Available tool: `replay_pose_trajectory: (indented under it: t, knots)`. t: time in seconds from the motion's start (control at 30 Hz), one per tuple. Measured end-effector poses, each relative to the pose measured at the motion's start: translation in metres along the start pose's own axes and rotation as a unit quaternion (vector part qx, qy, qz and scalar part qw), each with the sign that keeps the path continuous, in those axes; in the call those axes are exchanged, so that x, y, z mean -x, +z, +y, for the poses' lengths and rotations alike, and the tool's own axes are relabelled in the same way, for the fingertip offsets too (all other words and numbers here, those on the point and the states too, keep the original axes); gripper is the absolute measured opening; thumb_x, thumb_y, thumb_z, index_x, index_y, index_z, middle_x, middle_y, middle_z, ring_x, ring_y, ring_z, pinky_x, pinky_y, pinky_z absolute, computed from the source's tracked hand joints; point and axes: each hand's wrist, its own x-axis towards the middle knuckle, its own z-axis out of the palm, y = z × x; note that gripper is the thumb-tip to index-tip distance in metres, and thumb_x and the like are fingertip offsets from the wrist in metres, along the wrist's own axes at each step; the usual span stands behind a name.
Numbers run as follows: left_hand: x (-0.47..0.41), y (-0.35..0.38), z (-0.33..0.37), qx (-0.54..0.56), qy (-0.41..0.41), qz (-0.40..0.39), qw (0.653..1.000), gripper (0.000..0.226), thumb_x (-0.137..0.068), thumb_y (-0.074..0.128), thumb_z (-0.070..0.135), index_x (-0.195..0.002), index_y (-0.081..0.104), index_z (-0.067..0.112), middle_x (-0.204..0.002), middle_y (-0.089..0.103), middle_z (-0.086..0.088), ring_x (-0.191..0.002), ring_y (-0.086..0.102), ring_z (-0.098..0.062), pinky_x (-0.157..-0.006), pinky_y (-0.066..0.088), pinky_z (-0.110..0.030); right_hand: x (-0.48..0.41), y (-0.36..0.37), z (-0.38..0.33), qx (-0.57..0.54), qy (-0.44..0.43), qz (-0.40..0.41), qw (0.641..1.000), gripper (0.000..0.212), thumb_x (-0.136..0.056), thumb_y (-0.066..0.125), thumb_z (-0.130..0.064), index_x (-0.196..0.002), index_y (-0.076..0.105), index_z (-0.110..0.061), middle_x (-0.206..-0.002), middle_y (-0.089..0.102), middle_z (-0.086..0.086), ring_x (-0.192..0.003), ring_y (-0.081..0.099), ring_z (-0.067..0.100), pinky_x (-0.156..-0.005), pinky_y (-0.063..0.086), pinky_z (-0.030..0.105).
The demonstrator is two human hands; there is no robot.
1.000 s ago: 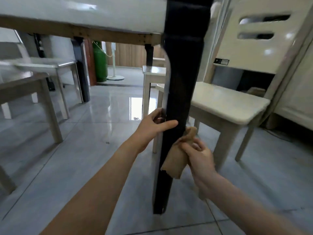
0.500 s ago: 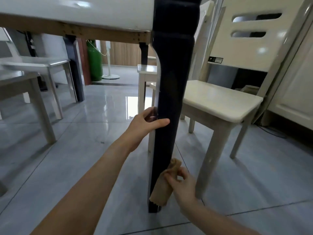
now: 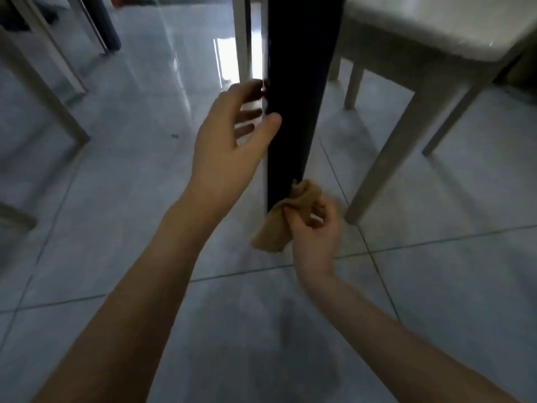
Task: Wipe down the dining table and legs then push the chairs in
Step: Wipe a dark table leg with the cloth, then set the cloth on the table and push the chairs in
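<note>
A black table leg (image 3: 299,91) runs down the middle of the view to the tiled floor. My left hand (image 3: 229,141) is at its left side, thumb on the front face, fingers spread and reaching behind it. My right hand (image 3: 315,234) grips a bunched tan cloth (image 3: 286,219) and presses it against the foot of the leg, on its right side. The tabletop is out of view.
A cream chair (image 3: 421,36) stands close on the right, its front leg (image 3: 383,158) near the cloth. Pale chair legs (image 3: 43,91) stand at the left, another dark table leg (image 3: 107,21) at the top left. A glossy grey tiled floor (image 3: 130,228) lies all around.
My right hand slid the cloth down the leg from mid-height to its foot. The camera tipped downward, so the tabletop left the view. My left hand's grip on the leg has loosened.
</note>
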Motion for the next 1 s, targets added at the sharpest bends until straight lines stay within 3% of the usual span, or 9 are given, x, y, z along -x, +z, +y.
replay_pose_trajectory:
  t: [0.1, 0.27, 0.37, 0.43, 0.57, 0.7, 0.8, 0.9, 1.0]
  knots:
    - [0.075, -0.006, -0.032, -0.100, -0.063, -0.066, 0.991, 0.027, -0.093, 0.058, 0.022, -0.119, 0.057, 0.017, -0.107, 0.065, 0.004, -0.099, 0.062, -0.003, -0.088, 0.051, -0.023, 0.048, -0.018, 0.006, 0.035, 0.055, -0.013, 0.998, 0.025, -0.079, 0.075, -0.003, -0.098, 0.059, -0.011, -0.091, 0.065, -0.003, -0.077, 0.063, 0.014, -0.061, 0.053, 0.021]
    - [0.213, -0.056, -0.022, -0.177, -0.259, -0.185, 0.931, 0.013, -0.094, 0.056, 0.022, -0.106, 0.061, 0.022, -0.101, 0.064, 0.008, -0.086, 0.060, 0.000, -0.075, 0.049, -0.019, 0.138, -0.074, -0.019, 0.118, 0.128, -0.041, 0.984, 0.026, -0.078, 0.075, -0.001, -0.098, 0.060, -0.007, -0.094, 0.064, 0.002, -0.075, 0.059, 0.006, -0.062, 0.047, 0.013]
    - [0.273, -0.093, 0.047, -0.180, -0.363, -0.207, 0.891, 0.011, -0.094, 0.056, 0.025, -0.104, 0.060, 0.025, -0.099, 0.063, 0.012, -0.088, 0.059, 0.003, -0.077, 0.048, -0.015, 0.186, -0.113, -0.073, 0.138, 0.199, -0.048, 0.969, 0.024, -0.077, 0.074, 0.001, -0.093, 0.061, -0.011, -0.092, 0.065, 0.006, -0.076, 0.058, 0.014, -0.062, 0.048, 0.016]
    - [0.296, -0.114, 0.116, -0.164, -0.405, -0.218, 0.873, 0.014, -0.092, 0.055, 0.032, -0.104, 0.060, 0.029, -0.100, 0.064, 0.016, -0.091, 0.059, 0.005, -0.084, 0.049, -0.021, 0.219, -0.141, -0.132, 0.147, 0.242, -0.031, 0.959, 0.025, -0.076, 0.075, 0.004, -0.090, 0.062, -0.013, -0.089, 0.067, 0.010, -0.076, 0.060, 0.017, -0.062, 0.050, 0.019]
    - [0.277, -0.145, 0.289, -0.139, -0.454, -0.252, 0.843, 0.019, -0.094, 0.056, 0.026, -0.099, 0.052, 0.044, -0.103, 0.062, 0.018, -0.095, 0.057, 0.011, -0.085, 0.043, -0.010, 0.259, -0.179, -0.305, 0.164, 0.278, 0.021, 0.946, 0.029, -0.075, 0.073, 0.010, -0.093, 0.062, -0.010, -0.079, 0.066, 0.015, -0.059, 0.058, 0.000, -0.056, 0.047, 0.011]
    - [0.198, -0.168, 0.455, -0.123, -0.435, -0.252, 0.856, 0.017, -0.093, 0.054, 0.031, -0.109, 0.059, 0.030, -0.107, 0.063, 0.010, -0.101, 0.060, -0.003, -0.088, 0.044, -0.016, 0.260, -0.199, -0.495, 0.166, 0.223, 0.019, 0.960, 0.027, -0.076, 0.074, 0.005, -0.092, 0.062, -0.013, -0.079, 0.065, 0.011, -0.062, 0.057, 0.003, -0.054, 0.045, 0.009]
    - [0.134, -0.185, 0.547, -0.106, -0.389, -0.214, 0.890, 0.037, -0.085, 0.048, 0.037, -0.108, 0.064, 0.013, -0.101, 0.066, 0.001, -0.094, 0.063, -0.014, -0.081, 0.046, -0.015, 0.250, -0.208, -0.608, 0.141, 0.181, -0.007, 0.973, 0.026, -0.079, 0.075, -0.002, -0.101, 0.062, -0.006, -0.087, 0.067, 0.009, -0.074, 0.060, 0.015, -0.060, 0.048, 0.014]
    - [0.092, -0.206, 0.613, -0.108, -0.340, -0.159, 0.920, 0.046, -0.083, 0.046, 0.047, -0.107, 0.065, 0.013, -0.100, 0.066, 0.001, -0.088, 0.063, -0.012, -0.081, 0.050, -0.024, 0.237, -0.218, -0.683, 0.122, 0.140, -0.053, 0.981, 0.023, -0.081, 0.073, -0.001, -0.099, 0.062, -0.008, -0.086, 0.066, 0.008, -0.074, 0.059, 0.014, -0.060, 0.049, 0.014]
    - [0.072, -0.224, 0.649, -0.118, -0.325, -0.103, 0.933, 0.041, -0.083, 0.048, 0.047, -0.101, 0.066, 0.014, -0.096, 0.066, 0.003, -0.084, 0.063, -0.006, -0.077, 0.049, -0.021, 0.217, -0.226, -0.722, 0.128, 0.107, -0.086, 0.982, 0.026, -0.079, 0.073, 0.005, -0.100, 0.060, -0.004, -0.085, 0.066, 0.017, -0.067, 0.061, 0.011, -0.055, 0.048, 0.013]
